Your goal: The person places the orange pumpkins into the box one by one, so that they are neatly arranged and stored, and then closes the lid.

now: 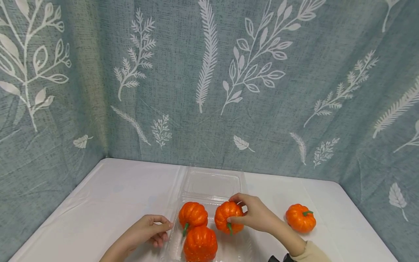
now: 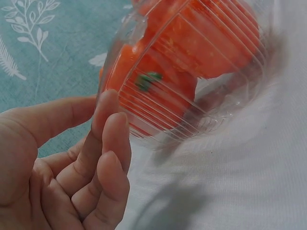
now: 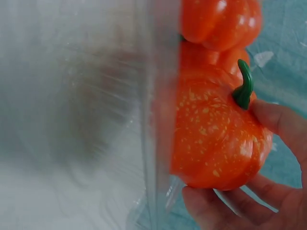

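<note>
The largest thing is the blue-green curtain (image 1: 180, 54) with white leaves, which stands behind and at both sides of the white table (image 1: 137, 189). On the table, near the middle, lies a clear plastic container (image 1: 230, 249); its lid (image 1: 211, 183) is folded back to the far side, so the base is free from above. The left hand (image 1: 145, 229) is at the left wall of this base, thumb and forefinger pinching the edge, the other fingers bent loosely; I think this keeps the light plastic steady. The right hand (image 1: 256, 214) is partly closed around a pumpkin (image 1: 223, 213), thumb at the near side beside the stem and fingers at the far right side, a grip which seems to suit the round, smooth shape. This pumpkin is over the right far part of the base; I cannot tell if it touches the bottom. In the left part are two others, a far pumpkin (image 1: 192, 214) and a near pumpkin (image 1: 200, 245), close together, perhaps to leave room. A loose pumpkin (image 1: 299, 218) lies on the table to the right, apart from the container. The smallest thing is the green stem (image 3: 243, 86) of the held one, pointing near.
</note>
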`<state>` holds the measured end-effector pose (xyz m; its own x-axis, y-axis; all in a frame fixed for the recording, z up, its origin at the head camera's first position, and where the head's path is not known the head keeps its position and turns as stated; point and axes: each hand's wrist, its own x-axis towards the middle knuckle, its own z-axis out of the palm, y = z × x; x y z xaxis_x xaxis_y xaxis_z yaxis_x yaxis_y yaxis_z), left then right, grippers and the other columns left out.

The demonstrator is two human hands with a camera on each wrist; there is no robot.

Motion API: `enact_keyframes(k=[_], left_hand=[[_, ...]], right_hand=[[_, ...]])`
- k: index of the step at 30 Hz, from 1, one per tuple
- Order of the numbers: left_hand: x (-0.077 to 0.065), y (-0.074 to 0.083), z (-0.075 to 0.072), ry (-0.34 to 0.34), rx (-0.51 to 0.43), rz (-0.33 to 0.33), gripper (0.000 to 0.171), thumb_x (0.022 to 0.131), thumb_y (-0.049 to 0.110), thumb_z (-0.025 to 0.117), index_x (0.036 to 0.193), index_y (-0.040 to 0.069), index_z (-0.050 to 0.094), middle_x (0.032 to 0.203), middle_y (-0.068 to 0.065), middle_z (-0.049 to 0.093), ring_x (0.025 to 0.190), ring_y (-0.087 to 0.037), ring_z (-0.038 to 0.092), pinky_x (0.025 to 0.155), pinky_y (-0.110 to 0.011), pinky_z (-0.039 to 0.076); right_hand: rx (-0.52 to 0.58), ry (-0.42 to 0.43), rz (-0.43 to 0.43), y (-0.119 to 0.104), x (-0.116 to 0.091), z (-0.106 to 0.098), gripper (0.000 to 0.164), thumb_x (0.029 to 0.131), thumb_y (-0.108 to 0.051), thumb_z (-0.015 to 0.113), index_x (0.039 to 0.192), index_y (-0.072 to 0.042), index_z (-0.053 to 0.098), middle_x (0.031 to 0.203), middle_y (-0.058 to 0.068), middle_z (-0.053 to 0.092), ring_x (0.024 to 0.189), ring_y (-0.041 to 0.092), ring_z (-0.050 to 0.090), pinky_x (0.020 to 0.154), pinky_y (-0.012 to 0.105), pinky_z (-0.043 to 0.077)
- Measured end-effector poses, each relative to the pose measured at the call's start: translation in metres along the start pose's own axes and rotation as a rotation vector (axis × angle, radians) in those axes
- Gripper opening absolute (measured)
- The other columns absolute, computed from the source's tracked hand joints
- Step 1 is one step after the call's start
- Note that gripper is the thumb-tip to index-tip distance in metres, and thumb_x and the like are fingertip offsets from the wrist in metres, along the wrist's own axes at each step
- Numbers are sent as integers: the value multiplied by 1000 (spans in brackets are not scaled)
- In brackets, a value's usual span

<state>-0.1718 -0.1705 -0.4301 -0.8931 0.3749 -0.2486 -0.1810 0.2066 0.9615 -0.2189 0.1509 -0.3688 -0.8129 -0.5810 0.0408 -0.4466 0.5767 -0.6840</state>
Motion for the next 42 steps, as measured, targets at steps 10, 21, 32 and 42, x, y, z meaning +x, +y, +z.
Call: enact_keyframes(k=[10,21,32,42], left_hand=[[0,-1,-2,-17,-5,20,32,92,28,56,95,-3,60,63,3,61,49,-4,53,49,-18,43],[-1,1,-1,-25,-7,18,33,91,30,58,93,-3,60,64,2,60,50,-5,54,50,-18,43],[2,0,-1,-19,0,17,31,92,28,56,94,-3,60,64,3,60,50,-5,54,49,-18,43],[1,0,0,-12,-2,2,31,91,29,57,92,-2,61,64,3,59,49,-5,54,49,-18,43]], right_hand=[[-123,10,-54,1,5,13,40,77,-28,75,106,-4,59,98,2,62,85,16,58,67,20,49],[-182,59,-94,4,6,23,41,75,-22,76,107,-2,59,97,3,63,82,11,57,68,23,49],[-194,79,-42,2,4,27,47,77,-29,74,111,0,58,93,3,57,77,14,51,63,22,44],[-156,82,-41,3,0,24,54,79,-31,72,117,3,54,100,8,58,86,22,56,65,23,47]])
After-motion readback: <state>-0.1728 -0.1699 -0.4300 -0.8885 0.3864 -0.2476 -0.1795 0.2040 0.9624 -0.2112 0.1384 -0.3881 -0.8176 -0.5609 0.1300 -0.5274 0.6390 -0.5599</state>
